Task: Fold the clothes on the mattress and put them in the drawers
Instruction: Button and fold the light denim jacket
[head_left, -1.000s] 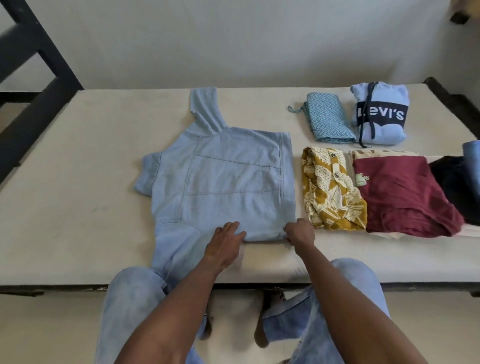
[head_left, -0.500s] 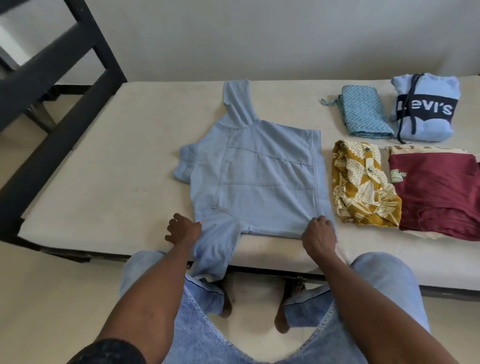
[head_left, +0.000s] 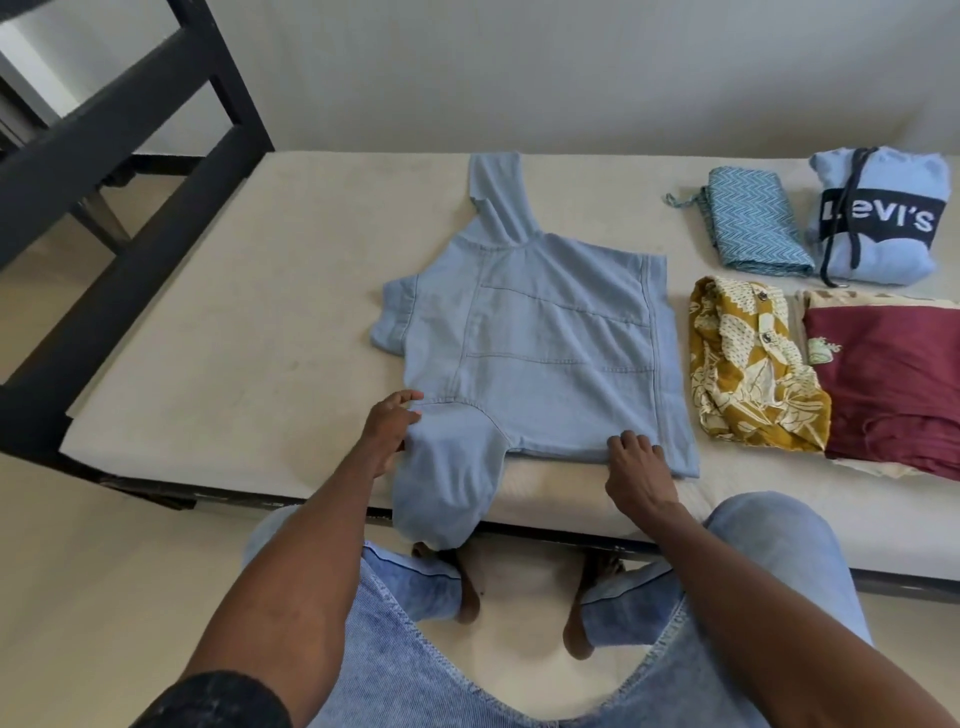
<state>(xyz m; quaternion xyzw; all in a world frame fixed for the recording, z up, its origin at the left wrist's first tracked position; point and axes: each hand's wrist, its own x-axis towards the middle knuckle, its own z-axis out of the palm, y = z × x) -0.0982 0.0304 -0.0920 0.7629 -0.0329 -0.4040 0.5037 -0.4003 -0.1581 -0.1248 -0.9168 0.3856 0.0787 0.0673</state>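
The mattress (head_left: 218, 332) is left bare across its left half, up to the black bed frame (head_left: 130, 171). A light blue garment (head_left: 540, 353) is spread flat at the middle, one sleeve draped over the near edge. Folded clothes are lined along the right side: a maroon shirt (head_left: 893, 384), a mustard patterned shirt (head_left: 748, 374), a blue hoodie (head_left: 878, 218) on which "Levi's" can be read, and a teal zigzag cloth (head_left: 753, 223). The garment's left side is touched by the left hand (head_left: 389, 431), fingers relaxed. Its hem is pinched by the right hand (head_left: 639, 467).
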